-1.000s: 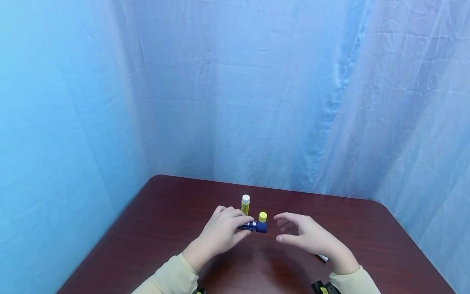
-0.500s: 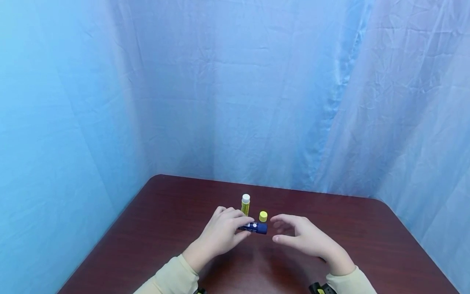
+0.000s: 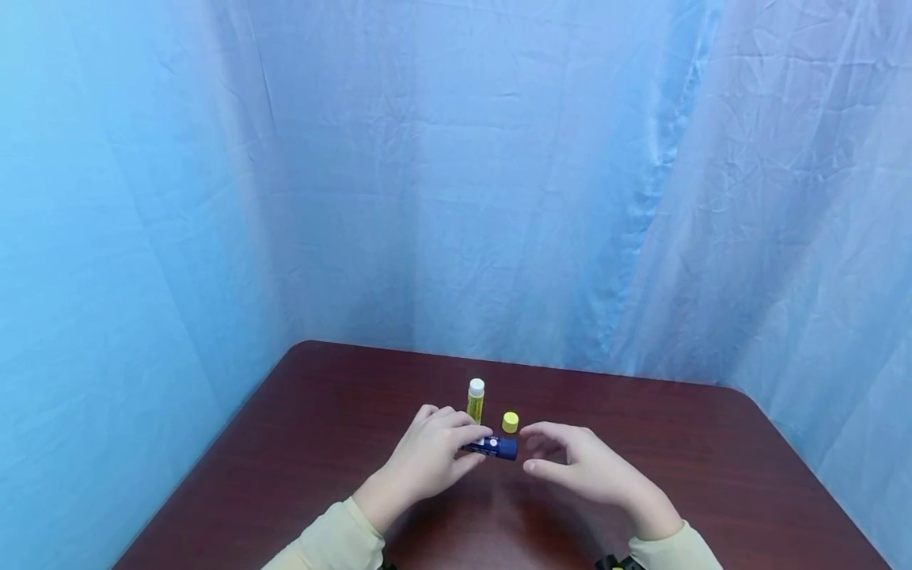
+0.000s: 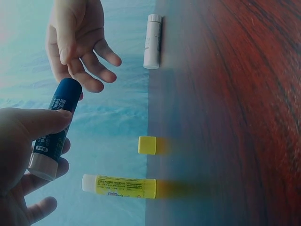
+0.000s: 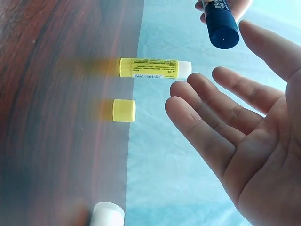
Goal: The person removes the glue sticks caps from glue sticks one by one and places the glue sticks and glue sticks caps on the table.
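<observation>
My left hand pinches a dark blue glue stick between thumb and fingers, above the table. It lies nearly level, its blue capped end pointing to the right. In the left wrist view its white base shows below the thumb. My right hand hovers just past the capped end, fingers loosely bent and apart, nothing in them. Behind the held stick stands an uncapped yellow glue stick with a white top. A loose yellow cap rests on the table to its right.
A white glue stick stands upright on the table at the right; the right arm hides it in the head view. The dark red-brown table has blue curtains behind it and at its sides.
My right hand has moved a little left, closer to the blue glue stick's capped end. That end has dipped slightly. The white glue stick has become hidden behind the right arm.
</observation>
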A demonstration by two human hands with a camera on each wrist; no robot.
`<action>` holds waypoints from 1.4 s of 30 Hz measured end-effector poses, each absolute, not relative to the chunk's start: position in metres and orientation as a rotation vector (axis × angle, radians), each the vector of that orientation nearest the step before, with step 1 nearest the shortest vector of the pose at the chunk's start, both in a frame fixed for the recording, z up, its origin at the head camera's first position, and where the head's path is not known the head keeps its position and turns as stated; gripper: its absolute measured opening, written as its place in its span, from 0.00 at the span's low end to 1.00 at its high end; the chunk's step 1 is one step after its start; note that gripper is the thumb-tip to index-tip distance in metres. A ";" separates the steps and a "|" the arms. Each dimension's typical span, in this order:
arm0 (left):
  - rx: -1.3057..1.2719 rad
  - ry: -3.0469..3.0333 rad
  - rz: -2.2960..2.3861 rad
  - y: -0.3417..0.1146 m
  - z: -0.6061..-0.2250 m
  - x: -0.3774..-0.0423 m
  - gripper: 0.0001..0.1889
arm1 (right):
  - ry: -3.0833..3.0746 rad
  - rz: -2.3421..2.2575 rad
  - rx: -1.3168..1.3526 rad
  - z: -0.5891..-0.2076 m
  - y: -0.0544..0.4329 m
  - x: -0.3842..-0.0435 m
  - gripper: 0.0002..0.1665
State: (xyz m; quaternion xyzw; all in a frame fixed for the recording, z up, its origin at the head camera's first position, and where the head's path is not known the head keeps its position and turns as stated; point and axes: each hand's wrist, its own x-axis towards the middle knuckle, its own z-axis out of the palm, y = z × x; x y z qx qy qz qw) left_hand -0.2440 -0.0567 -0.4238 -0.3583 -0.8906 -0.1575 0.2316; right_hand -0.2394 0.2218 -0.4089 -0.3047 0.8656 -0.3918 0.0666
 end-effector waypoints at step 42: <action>-1.130 -2.129 -0.392 -0.051 -0.430 -0.242 0.16 | 2.554 -1.105 -1.073 -0.421 0.205 -0.238 0.14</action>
